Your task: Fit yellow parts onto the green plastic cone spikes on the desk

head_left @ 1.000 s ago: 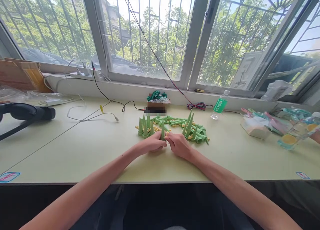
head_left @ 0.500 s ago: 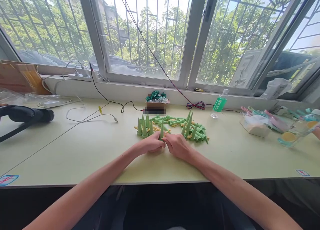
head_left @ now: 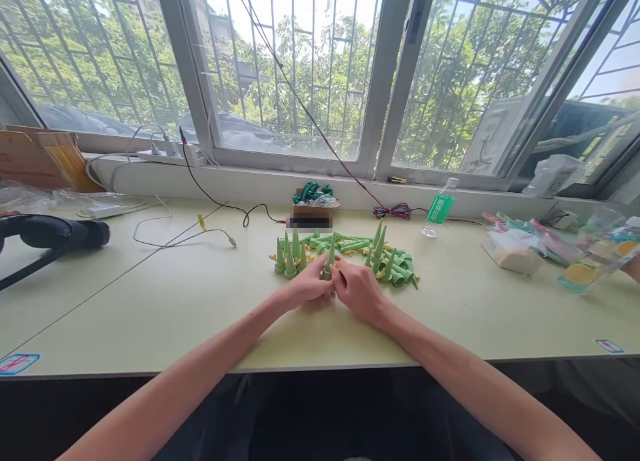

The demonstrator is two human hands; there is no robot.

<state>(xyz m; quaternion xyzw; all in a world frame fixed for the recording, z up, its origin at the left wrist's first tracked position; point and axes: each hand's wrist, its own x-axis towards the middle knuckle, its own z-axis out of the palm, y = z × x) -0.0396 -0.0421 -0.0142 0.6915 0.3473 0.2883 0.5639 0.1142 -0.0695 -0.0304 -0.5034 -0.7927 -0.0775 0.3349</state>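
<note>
Both my hands meet at the middle of the pale table [head_left: 150,301]. My left hand [head_left: 309,285] and my right hand [head_left: 356,289] are closed together on one green cone [head_left: 329,255], which points up between their fingertips. Just behind stand a few upright green cones [head_left: 289,255], and to the right lies a heap of green cones and tubes [head_left: 385,257] with small yellow pieces among them.
A small box with green wrapped stuff [head_left: 313,204] sits by the window sill. A water bottle [head_left: 438,211] stands at the right, bags and packets [head_left: 520,247] farther right. Cables [head_left: 200,231] and a black handle-shaped device [head_left: 55,233] lie at the left.
The cone in my hands has risen slightly and tilted a bit to the right; both hands have shifted a little away from me with it.
</note>
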